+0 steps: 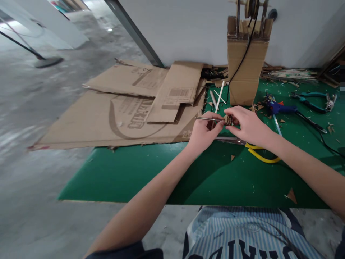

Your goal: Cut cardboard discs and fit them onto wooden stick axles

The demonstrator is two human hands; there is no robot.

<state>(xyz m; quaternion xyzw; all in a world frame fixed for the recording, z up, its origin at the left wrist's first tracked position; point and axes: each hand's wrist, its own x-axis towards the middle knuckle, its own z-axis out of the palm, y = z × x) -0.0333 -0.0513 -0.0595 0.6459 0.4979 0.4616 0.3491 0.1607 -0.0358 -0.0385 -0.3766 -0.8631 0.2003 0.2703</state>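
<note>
My left hand (206,131) pinches a thin rod (208,118) that points left across the fingers. At the rod's right end sits a small round cardboard wheel (228,120), which looks layered. My right hand (248,124) has its thumb and fingers closed on the wheel's right side. Both hands are close together just above the green table. Under them lie scissors with yellow handles (265,158), partly covered by my right hand and forearm. White sticks (219,97) lie just behind the left hand.
A tall cardboard tower (245,72) with a spool (252,8) and black cord stands behind the hands. Cardboard sheets (107,118) overhang the table's left side. A blue glue gun (281,108) and teal-handled pliers (314,100) lie right, among scraps on the green table (129,176).
</note>
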